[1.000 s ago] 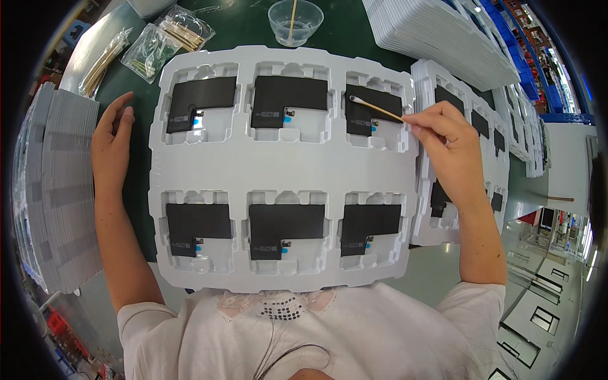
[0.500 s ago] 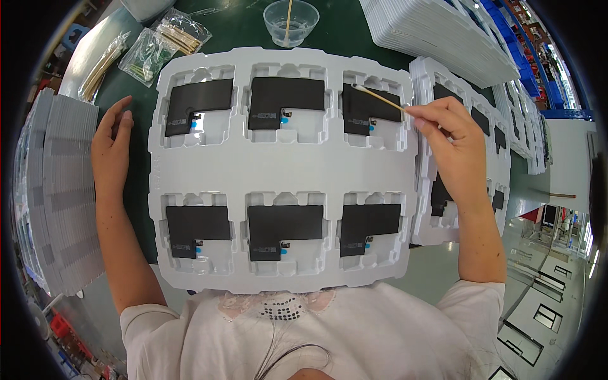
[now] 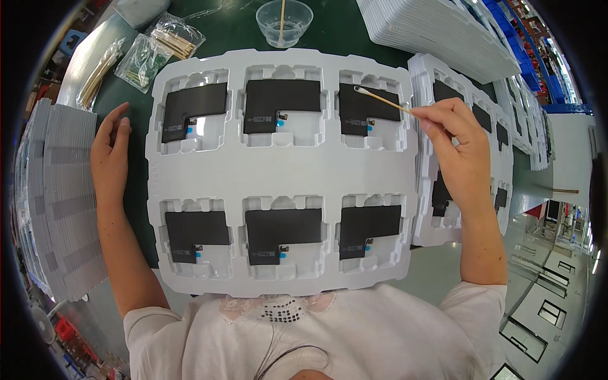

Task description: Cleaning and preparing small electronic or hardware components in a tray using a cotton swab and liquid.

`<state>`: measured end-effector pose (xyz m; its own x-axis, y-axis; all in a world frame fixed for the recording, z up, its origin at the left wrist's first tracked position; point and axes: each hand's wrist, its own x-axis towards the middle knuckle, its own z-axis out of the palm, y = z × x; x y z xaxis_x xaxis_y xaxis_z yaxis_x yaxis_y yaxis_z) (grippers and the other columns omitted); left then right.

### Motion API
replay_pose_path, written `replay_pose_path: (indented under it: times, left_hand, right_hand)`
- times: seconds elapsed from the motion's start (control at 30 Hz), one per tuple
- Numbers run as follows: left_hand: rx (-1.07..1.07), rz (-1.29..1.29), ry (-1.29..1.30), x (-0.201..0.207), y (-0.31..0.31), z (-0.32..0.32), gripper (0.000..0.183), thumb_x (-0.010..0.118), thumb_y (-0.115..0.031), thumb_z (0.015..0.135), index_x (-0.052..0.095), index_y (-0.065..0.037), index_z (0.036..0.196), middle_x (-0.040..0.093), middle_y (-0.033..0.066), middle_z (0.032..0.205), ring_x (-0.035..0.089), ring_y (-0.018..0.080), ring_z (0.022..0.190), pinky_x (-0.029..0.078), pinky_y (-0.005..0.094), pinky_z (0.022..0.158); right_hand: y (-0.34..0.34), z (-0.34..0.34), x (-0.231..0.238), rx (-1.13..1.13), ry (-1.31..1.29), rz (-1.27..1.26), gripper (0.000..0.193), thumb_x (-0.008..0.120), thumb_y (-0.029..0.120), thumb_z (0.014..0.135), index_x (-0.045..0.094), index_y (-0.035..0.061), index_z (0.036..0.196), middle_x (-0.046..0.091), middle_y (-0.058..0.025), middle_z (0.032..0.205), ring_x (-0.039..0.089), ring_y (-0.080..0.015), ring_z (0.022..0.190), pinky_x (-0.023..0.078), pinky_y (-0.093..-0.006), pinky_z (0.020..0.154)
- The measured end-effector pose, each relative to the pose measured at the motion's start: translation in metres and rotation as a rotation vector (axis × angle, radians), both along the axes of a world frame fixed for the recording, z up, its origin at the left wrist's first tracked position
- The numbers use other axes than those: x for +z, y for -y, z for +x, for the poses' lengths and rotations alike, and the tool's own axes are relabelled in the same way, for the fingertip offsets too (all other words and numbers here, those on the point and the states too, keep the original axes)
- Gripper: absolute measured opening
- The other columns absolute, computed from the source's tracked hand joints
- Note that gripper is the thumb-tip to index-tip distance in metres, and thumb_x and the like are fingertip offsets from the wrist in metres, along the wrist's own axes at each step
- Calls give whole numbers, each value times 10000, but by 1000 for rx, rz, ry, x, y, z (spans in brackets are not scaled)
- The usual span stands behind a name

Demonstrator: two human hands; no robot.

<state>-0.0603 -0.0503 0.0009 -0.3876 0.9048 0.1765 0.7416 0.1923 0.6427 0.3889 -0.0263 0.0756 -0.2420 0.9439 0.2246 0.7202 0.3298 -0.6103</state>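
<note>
A white plastic tray (image 3: 282, 172) lies before me, with a black L-shaped battery in each of its several recesses. My right hand (image 3: 459, 142) pinches a wooden-stick cotton swab (image 3: 387, 101) between thumb and fingers. The white tip of the swab is over the upper left part of the far right battery (image 3: 354, 117); whether it touches the surface, I cannot tell. Beyond the tray's left edge, my left hand (image 3: 109, 155) rests with fingers slightly bent and apart, holding nothing. It is between the tray and a tall stack of trays (image 3: 69, 202).
A clear plastic cup (image 3: 297, 28) with a stick standing in it is behind the tray. Bags of swabs (image 3: 174, 44) lie at the back left on the green table (image 3: 218, 28). Another filled tray (image 3: 421, 221) is at the right, with stacked trays (image 3: 437, 38) behind.
The view has shifted slightly. My right hand still holds the swab over the same battery, with its tip in nearly the same spot. My left hand has hardly moved.
</note>
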Motion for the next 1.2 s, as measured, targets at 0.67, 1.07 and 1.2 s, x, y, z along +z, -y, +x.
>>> replay_pose_path:
  times: [0.67, 1.07, 1.2]
  left_hand:
    - [-10, 14, -9, 9, 6, 12, 296, 557, -200, 955, 631, -113, 1228, 612, 56, 953, 563, 132, 893, 450, 266, 863]
    - [-32, 19, 45, 15, 14, 27, 302, 591, -154, 926, 621, -76, 1216, 564, 32, 864, 495, 109, 757, 443, 250, 727]
    - [-65, -2, 33, 19, 17, 27, 320, 597, -149, 914, 608, -65, 1222, 552, 24, 861, 481, 111, 744, 433, 246, 710]
  right_hand:
    - [-2, -17, 2, 72, -201, -189, 142, 586, 12, 873, 690, 20, 970, 568, -14, 867, 497, -90, 737, 393, -223, 658]
    - [-3, -64, -1, 102, -74, -97, 132, 578, -19, 866, 656, -5, 971, 561, -45, 881, 516, -115, 731, 433, -245, 676]
    - [-1, -78, -10, 153, -14, 4, 128, 580, -36, 864, 650, -5, 966, 567, -72, 885, 551, -152, 741, 458, -268, 686]
